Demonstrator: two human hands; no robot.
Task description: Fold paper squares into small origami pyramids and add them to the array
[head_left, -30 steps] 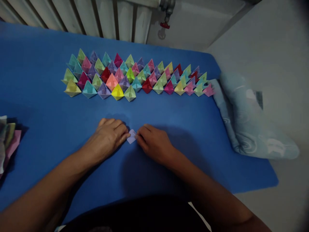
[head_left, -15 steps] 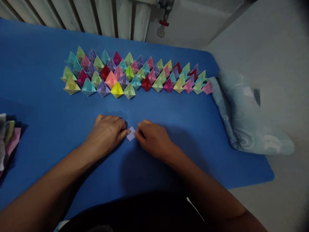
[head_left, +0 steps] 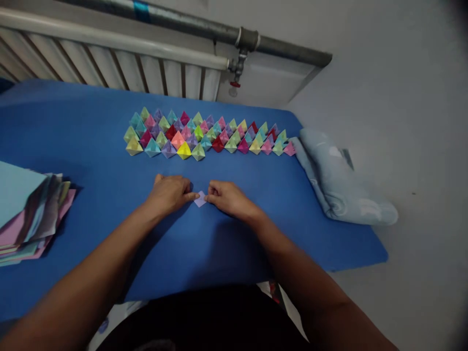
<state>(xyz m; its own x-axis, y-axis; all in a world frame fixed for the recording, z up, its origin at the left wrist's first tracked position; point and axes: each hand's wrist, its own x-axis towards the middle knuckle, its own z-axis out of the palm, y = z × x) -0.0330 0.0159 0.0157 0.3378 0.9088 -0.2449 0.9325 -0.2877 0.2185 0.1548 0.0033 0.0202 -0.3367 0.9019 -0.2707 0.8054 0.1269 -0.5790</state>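
A small lavender paper square (head_left: 200,199), turned like a diamond, lies on the blue table between my hands. My left hand (head_left: 171,192) has its fingers curled, with the thumb pressed on the paper's left corner. From the other side my right hand (head_left: 228,197), also curled, has its thumb and fingertips at the right corner. Beyond the hands stand several rows of folded paper pieces in many colours, among them a yellow one (head_left: 184,150) and an orange one (head_left: 177,140).
A stack of coloured paper sheets (head_left: 22,214) sits at the left on the blue table (head_left: 109,180). A rolled light-blue blanket (head_left: 336,180) lies at the right edge. Behind the table are a white radiator (head_left: 120,68) and a metal pipe (head_left: 190,24) with a red valve.
The view has shifted, so more of the radiator, pipe and paper stack shows. Both hands remain at the lavender paper, with the right thumb now reaching slightly over its corner.
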